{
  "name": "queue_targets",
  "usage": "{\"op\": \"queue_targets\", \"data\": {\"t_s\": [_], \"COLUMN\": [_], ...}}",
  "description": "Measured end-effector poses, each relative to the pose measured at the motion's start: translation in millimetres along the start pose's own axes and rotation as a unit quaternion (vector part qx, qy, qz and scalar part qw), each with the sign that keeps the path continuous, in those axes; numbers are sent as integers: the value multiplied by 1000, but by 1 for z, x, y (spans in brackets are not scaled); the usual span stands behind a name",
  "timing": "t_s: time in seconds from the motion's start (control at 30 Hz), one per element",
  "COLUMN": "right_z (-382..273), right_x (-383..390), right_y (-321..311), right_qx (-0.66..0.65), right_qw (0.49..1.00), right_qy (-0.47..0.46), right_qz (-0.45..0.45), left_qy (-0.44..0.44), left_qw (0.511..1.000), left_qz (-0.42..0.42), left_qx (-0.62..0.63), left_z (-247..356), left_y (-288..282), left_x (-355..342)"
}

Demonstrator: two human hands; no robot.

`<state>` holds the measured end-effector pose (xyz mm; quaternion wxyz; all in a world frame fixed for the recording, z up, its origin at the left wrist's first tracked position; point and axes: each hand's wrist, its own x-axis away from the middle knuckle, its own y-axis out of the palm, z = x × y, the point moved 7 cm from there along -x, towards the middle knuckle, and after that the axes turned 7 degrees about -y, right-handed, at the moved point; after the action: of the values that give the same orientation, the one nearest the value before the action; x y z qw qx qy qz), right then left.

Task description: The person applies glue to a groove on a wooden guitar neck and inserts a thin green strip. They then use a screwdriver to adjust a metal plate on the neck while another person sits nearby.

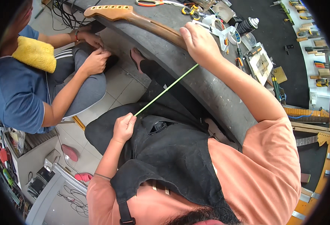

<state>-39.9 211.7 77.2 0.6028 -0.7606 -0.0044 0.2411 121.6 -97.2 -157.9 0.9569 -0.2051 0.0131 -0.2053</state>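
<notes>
A wooden guitar neck [150, 23] lies along the dark workbench, its headstock with a row of holes toward the far left. A long dark slot runs down its brown face. My right hand [202, 44] is closed over the neck's near end, thumb on top; its other fingers are mostly hidden. In my left hand [124, 128], closed above my lap, is one end of a thin green rod [166, 90]. It slants up to the right and meets the underside of my right hand, where its far end is out of sight.
The dark workbench [225, 101] curves along my right. Scissors [150, 2], a spray can [248, 25] and a white frame [261, 65] sit on it. Tools line a white rack [303, 45]. Another person [22, 86] sits at left, hands together. Red slippers [70, 152] lie on the tiled floor.
</notes>
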Motion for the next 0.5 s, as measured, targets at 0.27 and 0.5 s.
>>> {"op": "queue_targets", "data": {"t_s": [0.27,0.5], "right_z": [-12,-6], "right_x": [-6,-6], "right_y": [0,6], "right_qx": [17,0], "right_qw": [996,998], "right_qy": [-80,-54], "right_qz": [37,23], "left_qy": [0,2], "left_qw": [999,998], "left_qz": [-21,-50], "left_qx": [25,31], "left_z": [-20,-27], "left_y": [19,24], "left_x": [-6,-13]}}
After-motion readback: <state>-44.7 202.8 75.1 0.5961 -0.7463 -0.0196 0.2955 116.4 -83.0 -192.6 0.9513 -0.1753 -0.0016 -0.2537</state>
